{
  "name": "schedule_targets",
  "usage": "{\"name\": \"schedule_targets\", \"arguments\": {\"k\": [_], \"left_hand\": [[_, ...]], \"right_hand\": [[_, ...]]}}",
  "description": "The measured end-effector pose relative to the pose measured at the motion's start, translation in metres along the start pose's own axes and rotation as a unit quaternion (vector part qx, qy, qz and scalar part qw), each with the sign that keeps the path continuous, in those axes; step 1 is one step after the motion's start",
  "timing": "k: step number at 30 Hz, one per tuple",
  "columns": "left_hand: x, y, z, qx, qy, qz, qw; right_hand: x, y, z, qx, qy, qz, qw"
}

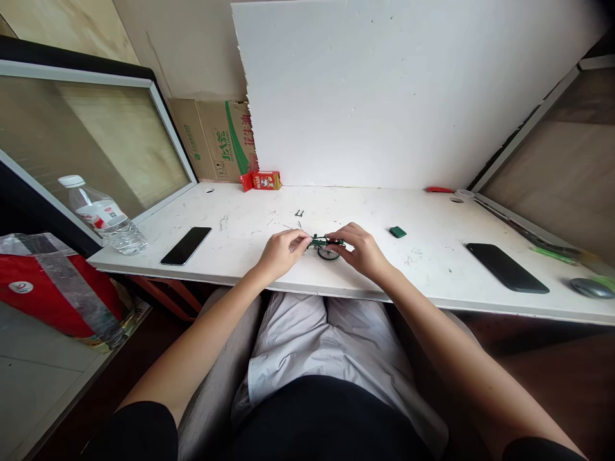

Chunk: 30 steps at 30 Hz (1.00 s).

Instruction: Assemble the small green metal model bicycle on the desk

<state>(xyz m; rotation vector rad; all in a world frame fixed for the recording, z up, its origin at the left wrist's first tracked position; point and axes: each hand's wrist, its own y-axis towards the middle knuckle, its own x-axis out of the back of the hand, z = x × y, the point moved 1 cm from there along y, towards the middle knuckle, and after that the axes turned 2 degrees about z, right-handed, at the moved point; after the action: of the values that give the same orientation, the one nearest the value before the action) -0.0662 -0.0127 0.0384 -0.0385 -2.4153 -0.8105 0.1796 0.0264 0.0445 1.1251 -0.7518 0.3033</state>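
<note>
A small dark-green model bicycle [319, 241] is held between my two hands over the near part of the white table. My left hand [284, 251] pinches its left end, and the fingers hide part of it. On the other end, my right hand [361, 248] has thumb and fingers closed. One black spoked wheel [328, 253] shows below the frame, beside my right fingers. Just beyond my hands lie small dark parts [299, 213]. To the right of my right hand is a small green block-like piece [398, 232].
On the white table [269, 211] are a phone [187, 246], a water bottle [106, 218], a red small box [266, 180], a black phone-like slab [507, 267], a mouse [592, 287] and a red object [439, 189]. A white board [384, 96] and cardboard box [211, 137] stand behind.
</note>
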Motion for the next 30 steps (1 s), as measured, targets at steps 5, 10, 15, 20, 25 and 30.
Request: {"name": "schedule_targets", "arguments": {"k": [5,10,15,20,25,30], "left_hand": [[0.000,0.000,0.003,-0.004,-0.009,-0.021,1.000],[-0.003,-0.002,0.007,-0.021,-0.002,-0.032,0.999],[-0.007,-0.004,0.007,-0.044,-0.037,-0.066,0.996],[-0.016,-0.009,0.009,-0.039,-0.079,-0.060,0.994],[-0.027,-0.013,0.021,-0.033,-0.119,-0.066,0.990],[-0.028,-0.013,0.027,-0.075,-0.073,-0.095,0.990]], "right_hand": [[-0.001,-0.001,0.000,-0.012,0.028,-0.009,0.999],[-0.003,-0.003,0.001,-0.007,0.025,-0.034,0.999],[-0.005,-0.006,-0.002,0.015,0.030,-0.067,0.997],[-0.009,-0.008,-0.002,0.022,0.016,-0.097,0.995],[-0.011,-0.008,0.002,0.017,-0.022,-0.071,0.997],[-0.007,-0.005,0.009,0.034,-0.103,-0.010,0.994]]}}
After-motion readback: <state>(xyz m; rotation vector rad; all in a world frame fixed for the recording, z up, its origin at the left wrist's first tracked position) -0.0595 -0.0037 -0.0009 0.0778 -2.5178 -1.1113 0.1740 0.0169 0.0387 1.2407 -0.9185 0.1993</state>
